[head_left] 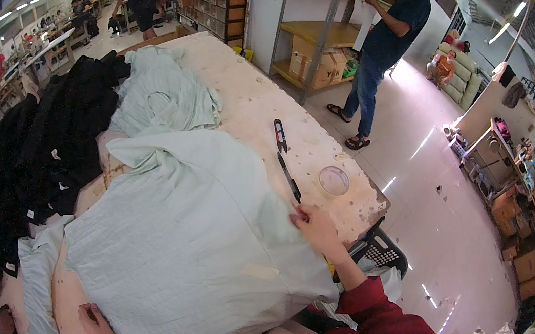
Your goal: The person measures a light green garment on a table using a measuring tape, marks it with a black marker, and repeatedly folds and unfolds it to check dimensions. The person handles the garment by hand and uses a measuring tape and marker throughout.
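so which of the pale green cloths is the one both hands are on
The big pale green cloth spread flat at the near end of the table, with the left hand and right hand at its edges. The other pale green cloth lies crumpled farther back, untouched.

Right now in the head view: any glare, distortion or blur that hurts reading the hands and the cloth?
Head view: strong fisheye, table edges bow, black vignette at corners; glare streaks on the floor at right, none on the pale green garment; left hand and right hand are evenly lit, slightly soft; the standing person's face is blurred.
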`<action>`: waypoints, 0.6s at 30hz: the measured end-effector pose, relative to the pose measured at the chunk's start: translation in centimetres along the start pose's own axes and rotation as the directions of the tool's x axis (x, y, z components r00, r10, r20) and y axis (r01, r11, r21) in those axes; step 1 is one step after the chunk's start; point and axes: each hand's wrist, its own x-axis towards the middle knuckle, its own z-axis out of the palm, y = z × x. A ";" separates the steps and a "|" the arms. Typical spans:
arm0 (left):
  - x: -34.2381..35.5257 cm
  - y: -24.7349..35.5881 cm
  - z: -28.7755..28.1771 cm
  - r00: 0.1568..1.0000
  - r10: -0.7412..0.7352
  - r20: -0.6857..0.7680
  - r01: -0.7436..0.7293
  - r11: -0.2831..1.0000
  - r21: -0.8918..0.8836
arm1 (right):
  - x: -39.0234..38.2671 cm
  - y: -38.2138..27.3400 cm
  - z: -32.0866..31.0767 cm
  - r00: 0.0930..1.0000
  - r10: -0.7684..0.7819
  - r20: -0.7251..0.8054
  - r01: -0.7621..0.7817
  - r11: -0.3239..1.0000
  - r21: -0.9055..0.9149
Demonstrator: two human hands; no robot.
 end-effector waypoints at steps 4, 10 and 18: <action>0.1 0.3 0.3 0.998 -0.037 0.045 0.037 0.999 0.005 | 1.0 1.6 0.3 0.993 -0.048 -0.109 0.042 0.997 -0.057; -0.2 -0.5 -1.0 0.995 -0.050 0.089 0.058 0.994 -0.092 | -0.3 -1.8 -1.9 0.994 0.078 0.070 -0.072 0.994 -0.077; -0.6 1.7 -7.9 0.884 -0.250 0.394 0.346 0.918 -0.193 | -0.7 1.5 -0.6 0.999 0.008 -0.043 -0.009 1.000 -0.026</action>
